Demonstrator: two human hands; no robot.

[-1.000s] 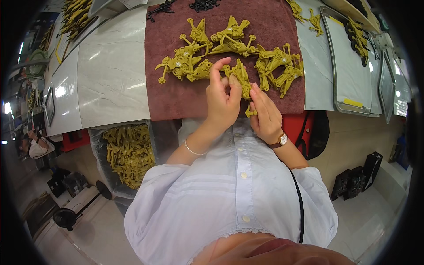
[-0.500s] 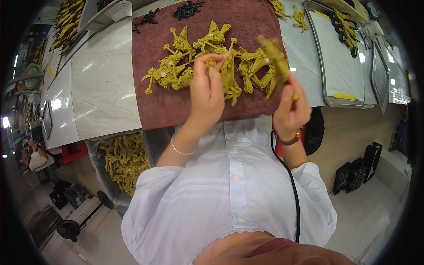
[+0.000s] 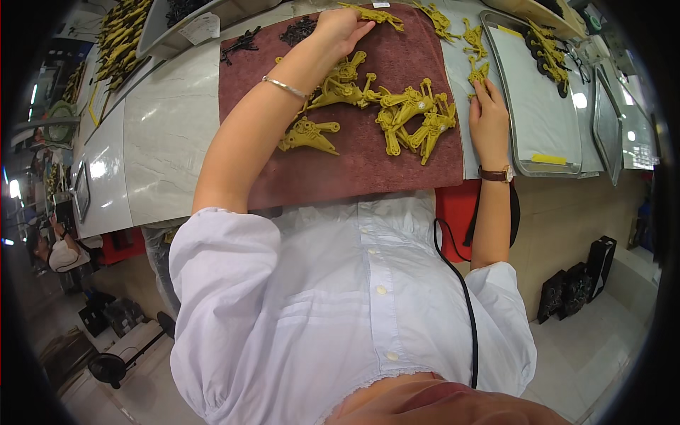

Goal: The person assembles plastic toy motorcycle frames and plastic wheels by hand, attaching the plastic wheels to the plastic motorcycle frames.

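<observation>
Both hands spread: left hand far, right hand (flat) beside tray.

Place: a small factory workroom | Signs: a long pale worktable | a dark red mat covered with many same yellow plastic parts | metal trays in a row | a bin of more yellow parts | another worker sitting nearby
</observation>
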